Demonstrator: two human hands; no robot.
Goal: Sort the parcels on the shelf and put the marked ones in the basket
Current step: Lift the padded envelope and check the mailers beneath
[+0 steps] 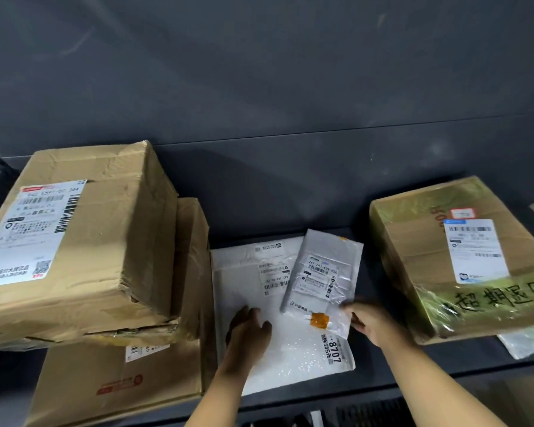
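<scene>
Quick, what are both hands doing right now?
The left hand is open, resting flat on the white mailer.
The right hand holds the grey mailer by its lower corner.

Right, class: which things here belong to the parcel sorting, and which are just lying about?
Job: small grey plastic mailer, large white bubble mailer, stacked brown cardboard boxes, tape-wrapped handwritten cardboard box, dark shelf.
Lying about: crumpled clear plastic bag.
</scene>
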